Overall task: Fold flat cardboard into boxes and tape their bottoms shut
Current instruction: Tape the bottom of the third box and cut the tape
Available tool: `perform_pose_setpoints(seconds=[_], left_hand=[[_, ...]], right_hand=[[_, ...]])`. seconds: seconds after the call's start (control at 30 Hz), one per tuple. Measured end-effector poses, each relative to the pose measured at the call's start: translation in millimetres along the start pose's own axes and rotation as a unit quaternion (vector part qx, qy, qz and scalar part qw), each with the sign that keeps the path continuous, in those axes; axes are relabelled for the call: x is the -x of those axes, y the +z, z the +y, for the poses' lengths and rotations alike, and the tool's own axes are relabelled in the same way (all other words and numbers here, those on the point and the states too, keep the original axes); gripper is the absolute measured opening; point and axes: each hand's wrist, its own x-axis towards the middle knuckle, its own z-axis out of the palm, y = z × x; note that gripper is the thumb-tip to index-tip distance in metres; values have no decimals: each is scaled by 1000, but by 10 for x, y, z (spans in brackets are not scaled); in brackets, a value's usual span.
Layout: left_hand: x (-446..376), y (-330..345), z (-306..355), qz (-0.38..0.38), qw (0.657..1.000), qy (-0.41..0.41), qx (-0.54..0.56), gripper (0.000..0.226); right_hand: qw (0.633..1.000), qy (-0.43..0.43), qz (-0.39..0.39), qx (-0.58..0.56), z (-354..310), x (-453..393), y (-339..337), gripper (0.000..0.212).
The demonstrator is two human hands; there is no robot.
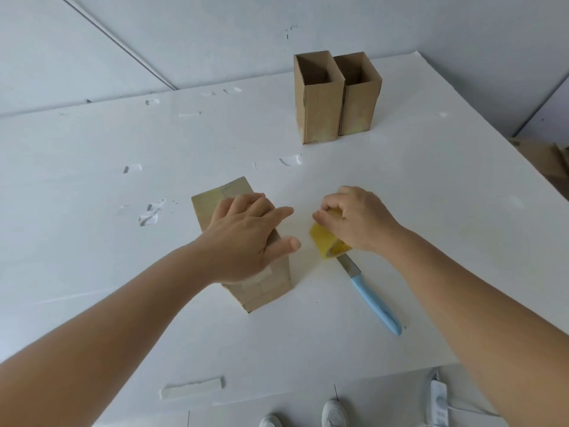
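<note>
A cardboard box [212, 201] stands bottom-up at the middle of the white table [92, 272], with strips of clear tape across its top face and down its near side. My left hand [246, 238] rests flat on that face with straight fingers. Just to the right, my right hand [357, 220] grips a yellowish roll of tape [323, 241], held on edge close to the table. Hand and roll stand a little apart from the box. Two finished open-topped boxes [320, 109] stand side by side at the back right.
A knife with a light blue handle [375, 300] lies on the table under my right wrist, blade toward the tape roll. Scraps of tape are stuck about the table, and a white strip [191, 391] lies at the near edge. Flat cardboard [551, 158] lies on the floor at right.
</note>
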Motion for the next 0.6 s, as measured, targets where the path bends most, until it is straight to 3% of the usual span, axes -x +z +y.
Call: perform_pose_setpoints(seconds=[0.13,0.3,0.4,0.6], left_hand=[[-404,-203,112,-33,999,-4,-14,53],[-835,-260,225,-194,975,-18,107,31],[-909,-227,199,-194,963,-17,187,4],[-860,-227,110,-173,950,-38,258,4]], right_hand=[[997,-40,15,57,-7,-33,-97,30],[993,-82,36,75,-31,-39,-159,33],[991,-88,45,87,-40,-24,-184,34],[993,-78,81,29,-103,53,-223,30]])
